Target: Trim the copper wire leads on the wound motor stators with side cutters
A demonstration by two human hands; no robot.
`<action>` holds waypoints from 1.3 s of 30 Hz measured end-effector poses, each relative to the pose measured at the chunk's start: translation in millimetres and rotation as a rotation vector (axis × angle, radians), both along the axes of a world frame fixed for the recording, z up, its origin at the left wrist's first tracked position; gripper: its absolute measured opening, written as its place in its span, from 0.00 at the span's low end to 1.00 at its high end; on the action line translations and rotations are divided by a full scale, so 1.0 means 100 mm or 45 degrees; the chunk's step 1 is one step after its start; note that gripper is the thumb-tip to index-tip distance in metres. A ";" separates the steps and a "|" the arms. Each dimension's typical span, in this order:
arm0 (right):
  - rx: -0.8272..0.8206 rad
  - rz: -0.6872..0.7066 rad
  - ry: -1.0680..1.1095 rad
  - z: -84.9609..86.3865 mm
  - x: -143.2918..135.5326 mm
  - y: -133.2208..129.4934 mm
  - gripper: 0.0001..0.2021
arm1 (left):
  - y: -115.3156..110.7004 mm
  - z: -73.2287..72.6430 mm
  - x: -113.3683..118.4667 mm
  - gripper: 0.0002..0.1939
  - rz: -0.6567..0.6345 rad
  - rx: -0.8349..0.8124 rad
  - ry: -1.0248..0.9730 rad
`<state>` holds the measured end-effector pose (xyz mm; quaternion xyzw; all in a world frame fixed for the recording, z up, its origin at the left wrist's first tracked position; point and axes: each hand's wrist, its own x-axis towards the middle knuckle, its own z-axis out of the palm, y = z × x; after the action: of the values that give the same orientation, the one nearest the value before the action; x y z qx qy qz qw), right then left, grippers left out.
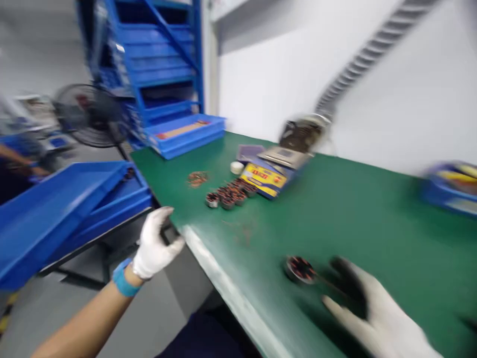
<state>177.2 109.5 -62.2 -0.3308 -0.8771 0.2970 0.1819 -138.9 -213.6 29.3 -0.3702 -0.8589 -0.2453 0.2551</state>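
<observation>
My left hand [154, 243], in a white glove with a blue band at the wrist, hangs beside the table's front edge. Its thumb and fingers are apart, with no held thing visible between them. On the green table, my gloved right hand [363, 303] is blurred, fingers spread. Just left of its fingertips lies a round copper-wound motor stator [300, 270], apart from the hand. A cluster of similar stators [233, 193] sits farther back, beside a yellow and blue box [264, 179].
Wire scraps [197, 179] and a white round lid [236, 167] lie toward the back. Blue trays [74, 199] rest on a stand at left. A fume duct [357, 59] reaches down near the wall; a blue bin [452, 189] stands at right. A fan [89, 114] is behind.
</observation>
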 end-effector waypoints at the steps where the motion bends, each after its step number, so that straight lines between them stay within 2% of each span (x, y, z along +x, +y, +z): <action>1: -0.042 -0.079 -0.078 0.16 0.01 -0.12 0.40 | 0.41 -0.06 0.13 0.41 -0.330 -0.069 -0.170; 3: -0.074 -0.172 -0.084 0.40 -0.03 -0.29 0.43 | 1.13 -0.11 0.39 0.55 -0.831 -0.299 -0.424; 4: -0.036 -0.138 -0.046 0.47 -0.06 -0.33 0.44 | 1.44 -0.11 0.50 0.59 -1.001 -0.418 -0.504; 7: 0.293 0.041 0.233 0.50 -0.11 -0.34 0.49 | 2.11 -0.13 0.72 0.58 -1.296 -0.680 -0.632; 9: 0.451 0.147 0.353 0.47 -0.14 -0.35 0.50 | 2.32 -0.19 0.78 0.53 -1.378 -0.702 -0.687; 11: 0.461 0.147 0.318 0.44 -0.19 -0.38 0.47 | 2.37 -0.29 0.81 0.44 -1.379 -0.625 -0.741; 14: 0.290 0.028 0.122 0.42 -0.29 -0.40 0.28 | 2.32 -0.41 0.82 0.35 -1.340 -0.542 -0.786; 16: 0.146 0.016 0.062 0.41 -0.32 -0.38 0.16 | 2.29 -0.42 0.84 0.33 -1.342 -0.545 -0.766; 18: 0.014 0.073 0.083 0.42 -0.33 -0.35 0.11 | 2.29 -0.40 0.86 0.26 -1.395 -0.580 -0.719; 20: -0.091 0.136 0.124 0.44 -0.31 -0.32 0.09 | 2.30 -0.36 0.89 0.16 -1.476 -0.598 -0.683; 22: -0.158 0.154 0.154 0.46 -0.28 -0.31 0.08 | 2.31 -0.33 0.93 0.11 -1.526 -0.586 -0.682; 26: -0.219 0.102 0.136 0.49 -0.25 -0.32 0.10 | 2.30 -0.33 0.99 0.12 -1.510 -0.563 -0.716; 30: -0.258 0.040 0.119 0.50 -0.25 -0.33 0.10 | 2.29 -0.36 1.00 0.15 -1.593 -0.528 -0.723; 33: -0.306 -0.003 0.128 0.51 -0.24 -0.34 0.10 | 2.29 -0.39 1.01 0.13 -1.625 -0.486 -0.691; 36: -0.407 -0.069 0.099 0.57 -0.23 -0.35 0.10 | 2.29 -0.43 1.04 0.09 -1.631 -0.439 -0.653; 39: -0.578 -0.170 -0.047 0.68 -0.19 -0.35 0.11 | 2.28 -0.46 1.07 0.06 -1.631 -0.433 -0.603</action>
<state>158.4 74.0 6.0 -0.4259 -0.7673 0.4676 0.1060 -31.8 14.8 -16.4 -0.7746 -0.5308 -0.2834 -0.1948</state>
